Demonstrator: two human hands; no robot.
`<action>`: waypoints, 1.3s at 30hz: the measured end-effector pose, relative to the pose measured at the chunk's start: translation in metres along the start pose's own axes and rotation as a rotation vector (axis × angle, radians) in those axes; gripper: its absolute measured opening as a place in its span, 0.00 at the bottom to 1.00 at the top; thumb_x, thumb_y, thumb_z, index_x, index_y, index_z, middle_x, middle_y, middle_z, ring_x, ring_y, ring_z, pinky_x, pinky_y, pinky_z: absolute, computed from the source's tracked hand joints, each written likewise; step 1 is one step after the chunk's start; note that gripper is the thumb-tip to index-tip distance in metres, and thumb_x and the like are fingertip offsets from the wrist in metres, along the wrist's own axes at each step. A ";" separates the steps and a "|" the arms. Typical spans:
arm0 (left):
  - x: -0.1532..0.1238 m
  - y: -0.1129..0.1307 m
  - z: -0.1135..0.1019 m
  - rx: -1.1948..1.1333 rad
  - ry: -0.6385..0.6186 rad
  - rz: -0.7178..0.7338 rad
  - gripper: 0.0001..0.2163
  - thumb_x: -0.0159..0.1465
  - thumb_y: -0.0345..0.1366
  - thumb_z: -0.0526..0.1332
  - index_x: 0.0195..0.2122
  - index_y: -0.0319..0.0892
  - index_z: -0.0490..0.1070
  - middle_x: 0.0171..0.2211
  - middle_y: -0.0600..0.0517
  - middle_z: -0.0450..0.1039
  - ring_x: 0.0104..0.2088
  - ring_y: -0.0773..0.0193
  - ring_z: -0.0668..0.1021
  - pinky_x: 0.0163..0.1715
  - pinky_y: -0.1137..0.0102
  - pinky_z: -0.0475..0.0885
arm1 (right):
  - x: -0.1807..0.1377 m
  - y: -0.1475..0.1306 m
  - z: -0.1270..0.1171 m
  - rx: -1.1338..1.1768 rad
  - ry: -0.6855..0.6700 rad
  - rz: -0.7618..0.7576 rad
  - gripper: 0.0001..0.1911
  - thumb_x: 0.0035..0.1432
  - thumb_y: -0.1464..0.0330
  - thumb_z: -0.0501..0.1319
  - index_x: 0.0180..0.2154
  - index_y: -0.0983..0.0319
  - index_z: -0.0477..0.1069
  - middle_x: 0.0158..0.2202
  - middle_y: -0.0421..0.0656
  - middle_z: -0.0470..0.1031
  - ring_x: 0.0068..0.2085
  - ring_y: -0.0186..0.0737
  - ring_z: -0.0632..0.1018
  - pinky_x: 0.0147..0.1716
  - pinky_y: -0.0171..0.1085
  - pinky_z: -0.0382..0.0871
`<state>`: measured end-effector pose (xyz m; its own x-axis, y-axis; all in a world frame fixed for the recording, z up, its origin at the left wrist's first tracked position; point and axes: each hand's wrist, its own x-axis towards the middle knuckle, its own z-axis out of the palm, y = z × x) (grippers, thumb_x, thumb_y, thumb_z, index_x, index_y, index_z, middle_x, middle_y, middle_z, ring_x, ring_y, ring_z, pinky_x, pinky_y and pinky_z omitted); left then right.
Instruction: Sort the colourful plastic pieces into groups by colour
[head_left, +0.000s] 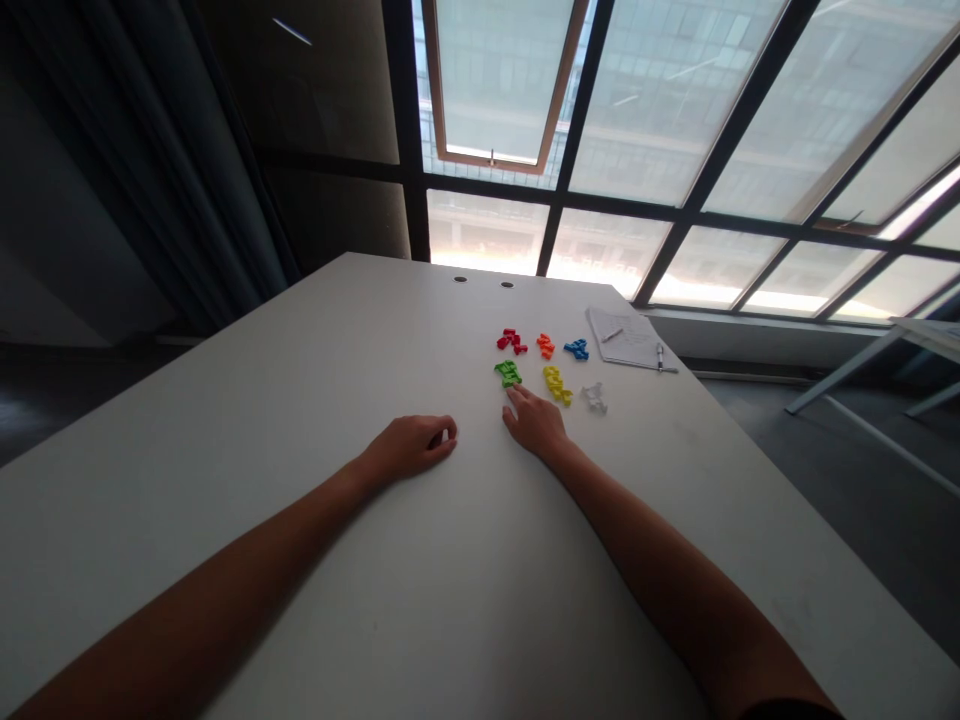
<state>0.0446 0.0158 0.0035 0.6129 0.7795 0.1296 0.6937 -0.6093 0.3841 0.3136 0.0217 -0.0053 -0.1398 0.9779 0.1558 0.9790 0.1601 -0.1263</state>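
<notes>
My right hand (537, 422) reaches over the table with its fingers stretched out and the thumb apart. Its fingertips are at the near edge of a small heap of green plastic pieces (508, 373), seemingly touching it. My left hand (417, 443) rests on the table to the left, fingers curled toward the thumb, with nothing visible in it. Close by lie heaps of red pieces (510, 341), orange pieces (545, 346), blue pieces (577, 349), yellow pieces (556, 385) and white or clear pieces (595, 397). Their exact kind is too small to tell.
Sheets of paper (637, 345) with a pen (613, 335) on them lie at the table's right edge, beside another pen-like item (660, 358). The white table (360, 330) has two cable holes at its far end. Windows stand beyond, and a second table (930, 335) is at right.
</notes>
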 end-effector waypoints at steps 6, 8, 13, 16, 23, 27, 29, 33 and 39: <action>0.000 0.001 0.000 -0.003 -0.007 -0.001 0.09 0.68 0.44 0.58 0.41 0.48 0.74 0.29 0.56 0.77 0.28 0.65 0.76 0.30 0.72 0.63 | -0.002 0.002 0.000 0.017 -0.007 -0.065 0.25 0.72 0.60 0.49 0.65 0.57 0.65 0.70 0.45 0.62 0.60 0.47 0.76 0.56 0.43 0.71; 0.000 0.002 0.000 -0.001 -0.010 -0.006 0.09 0.68 0.44 0.58 0.41 0.48 0.74 0.29 0.56 0.77 0.28 0.65 0.76 0.30 0.72 0.63 | -0.002 0.004 -0.001 0.018 -0.025 -0.131 0.25 0.72 0.61 0.49 0.66 0.54 0.64 0.71 0.42 0.62 0.60 0.46 0.76 0.56 0.43 0.71; 0.000 0.003 -0.001 -0.005 -0.010 -0.008 0.09 0.68 0.44 0.57 0.41 0.47 0.74 0.29 0.57 0.77 0.28 0.65 0.75 0.30 0.72 0.63 | 0.001 0.005 -0.001 -0.005 -0.036 -0.161 0.27 0.72 0.60 0.48 0.69 0.55 0.61 0.71 0.42 0.61 0.60 0.48 0.76 0.55 0.45 0.73; 0.000 0.003 -0.002 -0.006 -0.014 -0.013 0.09 0.68 0.44 0.57 0.41 0.47 0.74 0.28 0.57 0.76 0.28 0.65 0.75 0.30 0.72 0.63 | 0.002 0.005 -0.001 -0.004 -0.032 -0.148 0.27 0.72 0.60 0.48 0.68 0.56 0.61 0.71 0.44 0.61 0.60 0.48 0.76 0.55 0.45 0.72; 0.000 0.001 -0.002 -0.015 -0.009 -0.002 0.09 0.67 0.44 0.58 0.41 0.47 0.74 0.28 0.57 0.76 0.27 0.65 0.75 0.30 0.72 0.63 | 0.001 0.005 0.001 0.007 -0.018 -0.142 0.25 0.73 0.60 0.48 0.67 0.55 0.64 0.69 0.43 0.64 0.60 0.47 0.76 0.55 0.43 0.72; 0.000 0.000 0.000 -0.013 -0.001 0.005 0.09 0.68 0.44 0.57 0.41 0.47 0.74 0.28 0.57 0.76 0.28 0.65 0.75 0.30 0.71 0.63 | 0.001 0.005 0.002 0.008 -0.008 -0.125 0.24 0.72 0.60 0.49 0.65 0.55 0.65 0.69 0.43 0.65 0.60 0.46 0.76 0.55 0.43 0.72; 0.000 -0.001 0.000 -0.011 -0.001 0.005 0.09 0.68 0.44 0.57 0.41 0.48 0.74 0.28 0.57 0.76 0.28 0.65 0.75 0.30 0.71 0.63 | 0.001 0.005 0.003 0.008 -0.006 -0.120 0.24 0.72 0.60 0.49 0.65 0.55 0.66 0.68 0.43 0.66 0.59 0.46 0.76 0.55 0.42 0.72; 0.000 0.000 0.000 -0.007 -0.001 0.005 0.09 0.68 0.44 0.57 0.40 0.48 0.74 0.28 0.57 0.77 0.28 0.65 0.75 0.30 0.71 0.63 | 0.000 0.006 0.003 0.009 0.005 -0.126 0.23 0.72 0.60 0.50 0.64 0.54 0.67 0.68 0.41 0.67 0.58 0.45 0.77 0.54 0.42 0.73; 0.002 0.001 -0.001 0.006 -0.003 0.004 0.09 0.68 0.44 0.57 0.41 0.48 0.74 0.29 0.57 0.77 0.28 0.65 0.75 0.30 0.72 0.63 | -0.003 0.004 0.001 0.011 0.013 -0.129 0.20 0.73 0.61 0.50 0.61 0.53 0.70 0.66 0.41 0.69 0.57 0.44 0.78 0.53 0.40 0.72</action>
<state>0.0459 0.0166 0.0048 0.6165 0.7768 0.1282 0.6938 -0.6130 0.3780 0.3184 0.0194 -0.0069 -0.2621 0.9474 0.1839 0.9514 0.2856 -0.1154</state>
